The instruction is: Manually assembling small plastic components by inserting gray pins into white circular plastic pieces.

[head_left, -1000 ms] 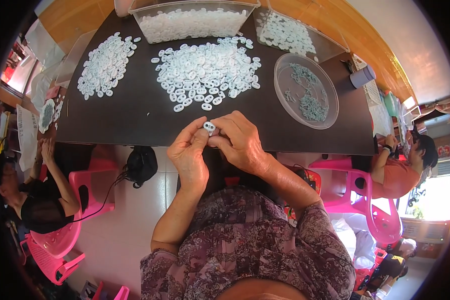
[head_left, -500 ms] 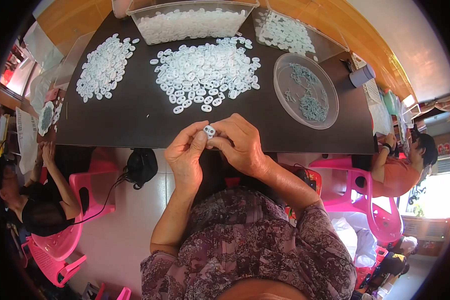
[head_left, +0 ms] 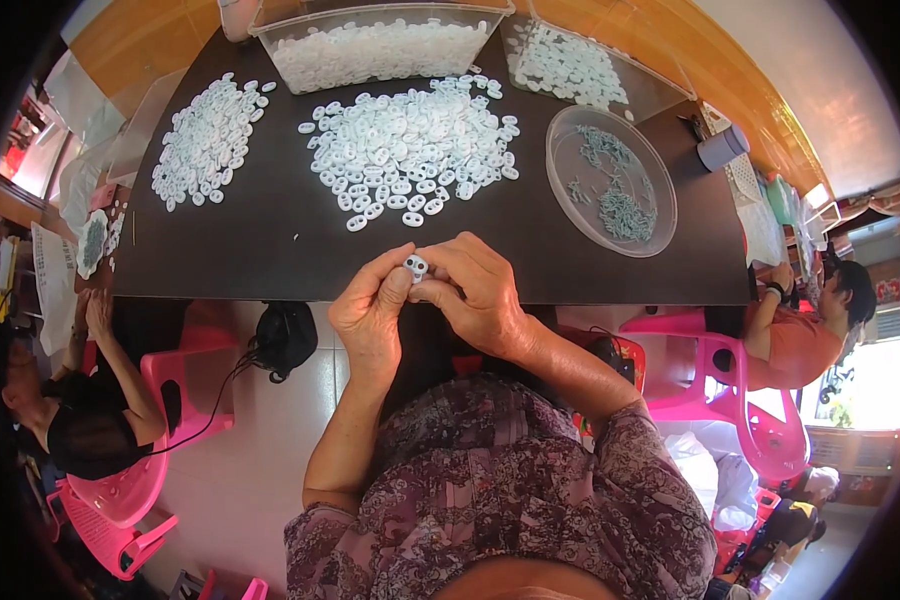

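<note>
"White two-hole toggle [head_left: 416, 266] up in the fingers, folks, right above the table's near edge!"

"Who's got it?"

"Both! Left hand [head_left: 368, 312] pinching it between thumb and fingers, right hand [head_left: 478, 292] gripping from the other side, holes facing up."

"And beyond them?"

"Big heap of matching toggles [head_left: 410, 150] mid-table, a smaller heap [head_left: 207, 145] off to the left, all on the dark tabletop [head_left: 260, 262]. At the far side, a clear plastic bin [head_left: 266, 40] loaded with more."

"On the right?"

"Round clear dish [head_left: 566, 170] there, holding little grey-green pieces [head_left: 627, 217], too small to make out from here. Lavender-grey cup [head_left: 722, 149] standing just past it."

"Company?"

"Seated person in orange [head_left: 802, 340] at the right, another in black [head_left: 105, 430] at the left."
</note>
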A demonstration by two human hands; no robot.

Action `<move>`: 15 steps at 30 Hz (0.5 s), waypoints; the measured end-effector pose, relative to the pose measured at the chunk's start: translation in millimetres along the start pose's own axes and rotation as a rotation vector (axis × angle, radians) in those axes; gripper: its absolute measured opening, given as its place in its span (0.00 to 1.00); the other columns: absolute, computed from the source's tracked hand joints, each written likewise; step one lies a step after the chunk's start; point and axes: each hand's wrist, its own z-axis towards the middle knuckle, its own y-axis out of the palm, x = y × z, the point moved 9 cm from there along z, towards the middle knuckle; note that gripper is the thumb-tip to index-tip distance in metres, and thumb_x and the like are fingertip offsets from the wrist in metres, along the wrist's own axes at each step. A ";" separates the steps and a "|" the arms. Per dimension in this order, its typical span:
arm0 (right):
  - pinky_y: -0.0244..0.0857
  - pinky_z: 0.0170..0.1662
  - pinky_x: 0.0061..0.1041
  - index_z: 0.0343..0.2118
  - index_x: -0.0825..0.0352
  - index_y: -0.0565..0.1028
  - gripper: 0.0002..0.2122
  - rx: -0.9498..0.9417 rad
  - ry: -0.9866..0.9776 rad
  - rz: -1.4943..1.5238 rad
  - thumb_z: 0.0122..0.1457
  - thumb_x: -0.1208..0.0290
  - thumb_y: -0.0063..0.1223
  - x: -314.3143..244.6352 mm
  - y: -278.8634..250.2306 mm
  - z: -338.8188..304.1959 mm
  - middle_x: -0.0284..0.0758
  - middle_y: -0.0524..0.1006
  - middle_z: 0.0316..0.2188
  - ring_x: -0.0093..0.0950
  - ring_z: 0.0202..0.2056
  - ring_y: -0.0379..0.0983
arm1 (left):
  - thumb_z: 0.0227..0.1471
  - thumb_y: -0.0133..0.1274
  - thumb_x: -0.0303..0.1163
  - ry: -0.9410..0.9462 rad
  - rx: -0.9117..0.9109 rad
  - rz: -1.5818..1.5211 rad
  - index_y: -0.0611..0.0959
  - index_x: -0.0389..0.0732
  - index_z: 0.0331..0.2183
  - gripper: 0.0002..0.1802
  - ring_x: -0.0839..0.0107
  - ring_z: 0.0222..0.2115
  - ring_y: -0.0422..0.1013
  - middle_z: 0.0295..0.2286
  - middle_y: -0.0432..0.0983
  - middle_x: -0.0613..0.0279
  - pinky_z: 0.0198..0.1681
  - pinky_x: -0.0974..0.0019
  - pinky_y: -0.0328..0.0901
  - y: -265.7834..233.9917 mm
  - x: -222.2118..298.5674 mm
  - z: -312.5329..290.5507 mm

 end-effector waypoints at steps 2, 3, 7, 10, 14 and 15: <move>0.61 0.26 0.23 0.35 0.70 0.74 0.14 0.006 0.002 0.022 0.42 0.79 0.60 0.3 0.3 -0.2 0.34 0.72 0.22 0.26 0.23 0.66 | 0.51 0.53 0.26 -0.008 0.002 0.005 0.79 0.31 0.39 0.12 0.81 0.29 0.68 0.30 0.75 0.65 0.33 0.80 0.64 -1.2 -1.4 -0.2; 0.61 0.26 0.23 0.35 0.70 0.74 0.14 0.007 0.002 0.022 0.42 0.79 0.60 0.4 0.5 -0.5 0.34 0.72 0.22 0.26 0.23 0.66 | 0.51 0.53 0.26 -0.006 0.005 0.004 0.79 0.31 0.39 0.12 0.81 0.29 0.68 0.30 0.75 0.65 0.33 0.80 0.64 -2.1 -1.7 -0.6; 0.61 0.26 0.25 0.34 0.70 0.74 0.13 0.009 0.010 0.028 0.42 0.79 0.60 0.1 1.5 -1.6 0.35 0.72 0.22 0.29 0.23 0.66 | 0.50 0.55 0.29 0.013 0.044 0.008 0.79 0.30 0.36 0.13 0.79 0.30 0.69 0.30 0.75 0.63 0.36 0.77 0.64 -4.2 -3.3 -1.9; 0.62 0.26 0.27 0.33 0.71 0.73 0.13 0.021 0.002 0.022 0.42 0.78 0.59 0.8 2.3 -3.5 0.36 0.72 0.23 0.31 0.23 0.66 | 0.51 0.54 0.29 0.035 0.055 -0.029 0.79 0.31 0.36 0.12 0.79 0.30 0.69 0.30 0.75 0.62 0.37 0.76 0.64 -4.0 -5.6 -3.3; 0.62 0.26 0.27 0.34 0.71 0.73 0.13 0.037 -0.005 0.035 0.42 0.80 0.59 -0.6 2.4 -4.8 0.36 0.72 0.23 0.31 0.24 0.66 | 0.52 0.53 0.29 0.038 0.067 -0.053 0.78 0.30 0.36 0.12 0.79 0.30 0.69 0.31 0.75 0.62 0.37 0.76 0.64 -1.5 -3.8 -5.8; 0.62 0.26 0.27 0.34 0.71 0.73 0.13 0.037 -0.005 0.035 0.42 0.80 0.59 -1.0 2.7 -4.4 0.36 0.72 0.23 0.31 0.24 0.66 | 0.52 0.53 0.29 0.043 0.073 -0.061 0.78 0.30 0.36 0.12 0.79 0.30 0.69 0.31 0.75 0.62 0.37 0.76 0.64 -1.5 -2.7 -6.5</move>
